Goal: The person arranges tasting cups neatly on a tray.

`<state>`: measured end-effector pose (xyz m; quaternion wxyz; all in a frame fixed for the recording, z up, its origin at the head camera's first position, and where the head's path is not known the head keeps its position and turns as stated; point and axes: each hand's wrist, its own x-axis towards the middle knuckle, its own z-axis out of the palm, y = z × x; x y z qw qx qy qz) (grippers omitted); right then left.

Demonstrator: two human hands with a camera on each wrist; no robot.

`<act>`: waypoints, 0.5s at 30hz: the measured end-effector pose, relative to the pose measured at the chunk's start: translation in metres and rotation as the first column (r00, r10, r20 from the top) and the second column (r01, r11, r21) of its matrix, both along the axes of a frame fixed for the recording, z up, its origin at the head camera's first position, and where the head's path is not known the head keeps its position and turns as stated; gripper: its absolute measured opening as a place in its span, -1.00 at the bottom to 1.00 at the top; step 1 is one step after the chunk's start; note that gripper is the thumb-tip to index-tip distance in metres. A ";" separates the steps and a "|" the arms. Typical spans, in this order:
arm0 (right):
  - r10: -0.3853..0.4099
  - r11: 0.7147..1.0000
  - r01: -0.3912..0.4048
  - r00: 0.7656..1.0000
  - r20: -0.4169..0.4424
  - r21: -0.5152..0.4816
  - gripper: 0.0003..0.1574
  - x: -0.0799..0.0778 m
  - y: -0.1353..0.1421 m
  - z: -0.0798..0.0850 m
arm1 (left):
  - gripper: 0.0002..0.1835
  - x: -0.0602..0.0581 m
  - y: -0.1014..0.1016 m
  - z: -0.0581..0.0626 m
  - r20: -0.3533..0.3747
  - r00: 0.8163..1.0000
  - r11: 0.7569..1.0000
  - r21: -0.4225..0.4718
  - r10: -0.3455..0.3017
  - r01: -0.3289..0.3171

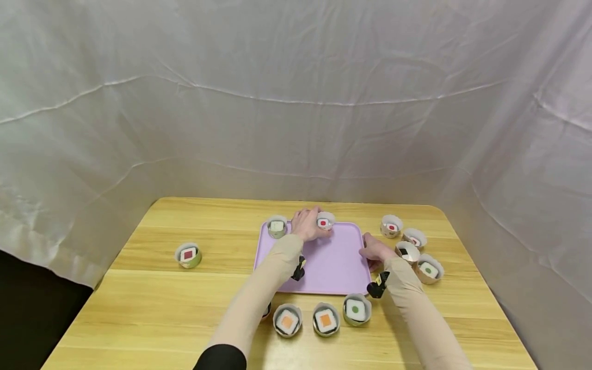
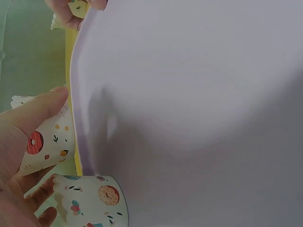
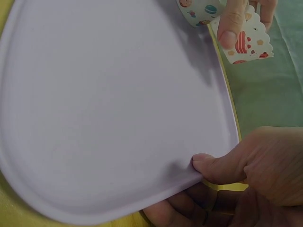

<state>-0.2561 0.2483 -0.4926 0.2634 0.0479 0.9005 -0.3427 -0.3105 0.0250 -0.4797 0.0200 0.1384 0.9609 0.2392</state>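
Observation:
My left hand (image 1: 307,224) holds a patterned paper baking cup (image 2: 56,142) at the tray's far edge; thumb and fingers are around its sides. Inside this cup sits a white piece with a red centre (image 1: 323,223), like a sushi roll. Just left of that hand, another paper cup (image 1: 277,230) with a pale piece stands on the far left corner of the lilac tray (image 1: 330,267). At the tray's right edge, my right hand (image 3: 255,175) pinches the rim, thumb on top and fingers beneath.
Along the tray's near side stand several filled cups, among them one with an orange-centred piece (image 1: 326,319) and one with a green centre (image 1: 355,310). Several more cups, including one (image 1: 429,269), cluster beyond the right hand. A lone cup (image 1: 188,255) stands far left.

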 end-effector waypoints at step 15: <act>-0.002 1.000 0.002 1.000 -0.012 0.004 -0.50 0.002 0.004 0.001 | -0.25 0.000 0.011 -0.005 -0.007 1.000 0.997 -0.074 0.031 -0.031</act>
